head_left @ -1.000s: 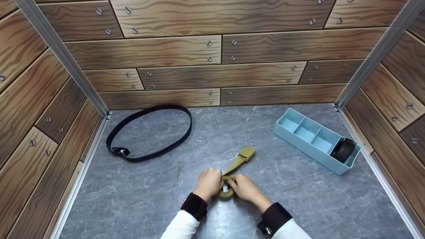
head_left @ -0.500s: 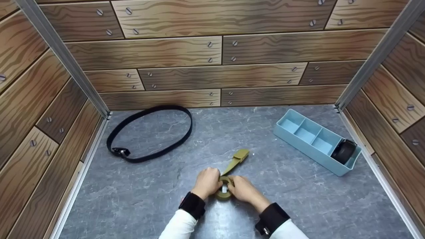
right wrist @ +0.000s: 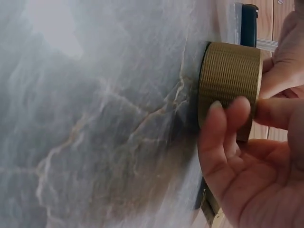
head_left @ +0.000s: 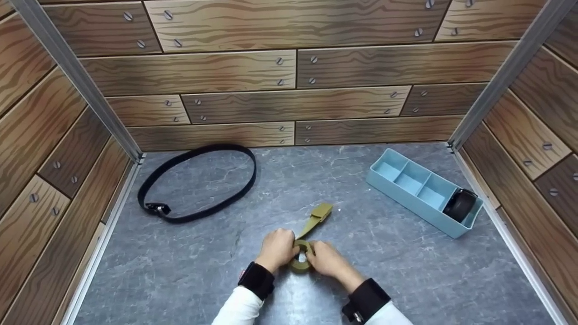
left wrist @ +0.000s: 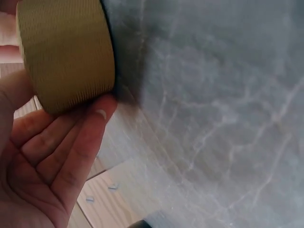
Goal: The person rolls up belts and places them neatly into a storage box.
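Observation:
An olive webbing belt (head_left: 300,268) is wound into a coil on the grey floor, standing out in front of the person. Its short free tail runs away from the coil to a flat olive buckle (head_left: 322,210). On the left side of the coil, the left hand (head_left: 277,248) holds it, thumb at the inner ring and fingers along the outside (left wrist: 69,52). Opposite, the right hand (head_left: 332,259) grips the coil's right side, thumb toward the hole and fingertips curled against the ribbed outer face (right wrist: 230,71).
A black belt (head_left: 207,212) lies in a wide loop at the back left. At the right stands a light blue divided box (head_left: 406,198), with a rolled black belt (head_left: 460,205) in its nearest compartment. Wood-patterned walls (head_left: 253,104) enclose the floor on three sides.
The buckle end has shifted left and a little closer to the coil. Both hands stay around the coil, with small finger movements. The head view has shifted slightly.

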`<state>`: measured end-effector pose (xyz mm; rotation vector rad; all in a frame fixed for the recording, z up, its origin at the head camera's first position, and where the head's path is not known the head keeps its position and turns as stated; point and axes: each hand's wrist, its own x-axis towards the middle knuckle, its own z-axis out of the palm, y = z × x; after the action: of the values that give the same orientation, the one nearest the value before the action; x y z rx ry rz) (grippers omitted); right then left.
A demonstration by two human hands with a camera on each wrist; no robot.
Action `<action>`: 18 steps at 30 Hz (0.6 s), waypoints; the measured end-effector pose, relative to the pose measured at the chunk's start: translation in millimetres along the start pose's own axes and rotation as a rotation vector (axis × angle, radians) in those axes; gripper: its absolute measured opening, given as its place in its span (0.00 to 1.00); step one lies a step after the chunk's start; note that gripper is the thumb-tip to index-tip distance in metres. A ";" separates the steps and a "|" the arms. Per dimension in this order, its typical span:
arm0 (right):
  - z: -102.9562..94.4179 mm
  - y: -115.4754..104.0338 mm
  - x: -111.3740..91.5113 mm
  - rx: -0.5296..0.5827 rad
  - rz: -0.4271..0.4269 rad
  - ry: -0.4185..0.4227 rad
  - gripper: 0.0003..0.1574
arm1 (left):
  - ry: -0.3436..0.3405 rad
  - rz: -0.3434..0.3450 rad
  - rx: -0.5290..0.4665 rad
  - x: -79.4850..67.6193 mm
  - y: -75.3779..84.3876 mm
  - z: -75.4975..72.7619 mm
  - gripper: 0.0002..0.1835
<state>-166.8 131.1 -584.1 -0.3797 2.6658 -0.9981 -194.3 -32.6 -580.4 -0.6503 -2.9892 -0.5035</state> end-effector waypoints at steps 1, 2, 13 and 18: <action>0.4 -0.1 0.6 -0.023 -0.014 0.011 0.12 | -0.004 0.006 0.002 -0.3 -0.1 -0.8 0.14; 0.7 0.0 0.9 -0.046 -0.026 0.018 0.14 | -0.004 0.012 0.007 -0.5 -0.1 -1.0 0.14; 0.5 -2.7 -4.8 -0.025 0.066 0.029 0.11 | 0.007 0.018 0.012 -2.8 1.0 1.1 0.13; 1.8 -3.4 -2.1 -0.087 -0.004 0.041 0.08 | -0.033 0.015 -0.025 -2.3 0.9 0.9 0.12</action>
<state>-163.7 128.2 -582.8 -0.3861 2.7528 -0.9028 -191.8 -32.5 -581.2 -0.6898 -3.0108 -0.5354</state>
